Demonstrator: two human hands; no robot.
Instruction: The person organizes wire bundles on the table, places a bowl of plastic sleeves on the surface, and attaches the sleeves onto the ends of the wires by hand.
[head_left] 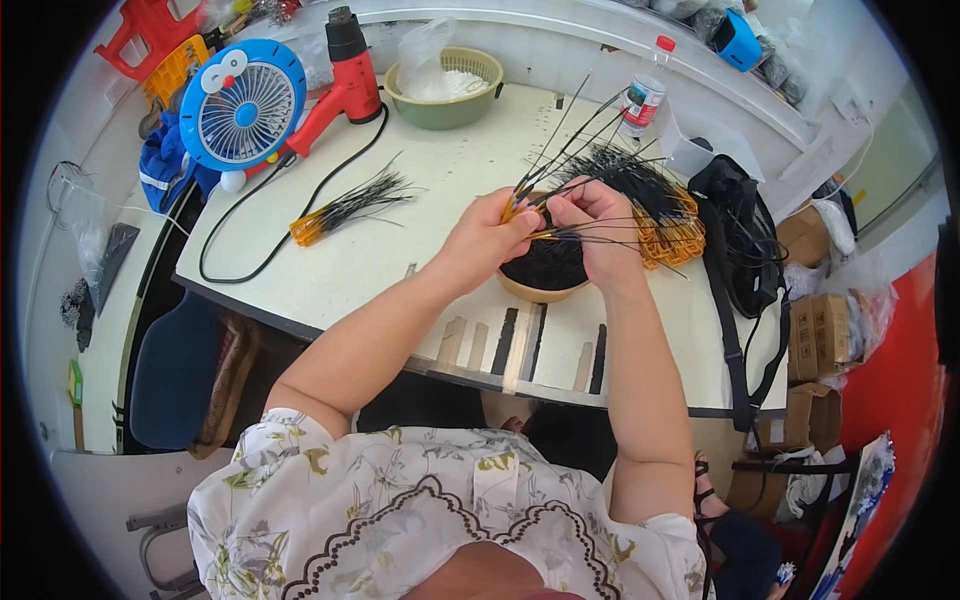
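My left hand (487, 238) is closed round several thin black wires (566, 143) with yellow-orange ends, which fan up and away from the fingers. Close beside it, my right hand (604, 228) pinches at the same wires with thumb and fingertips. Exactly what sits between those fingertips is too small to tell. Below both hands stands a tan bowl (530, 292) filled with small black pieces, partly hidden by the hands. To the right lies a large heap of black wires with yellow-orange looped ends (672, 228). A smaller bundle of such wires (345, 208) rests to the left.
A red heat gun (355, 85) with a black cord stands at the back left beside a blue fan (248, 112). Behind are a green basket (440, 112) and a bottle (643, 100). A black bag (738, 240) hangs over the right edge of the table (400, 262).
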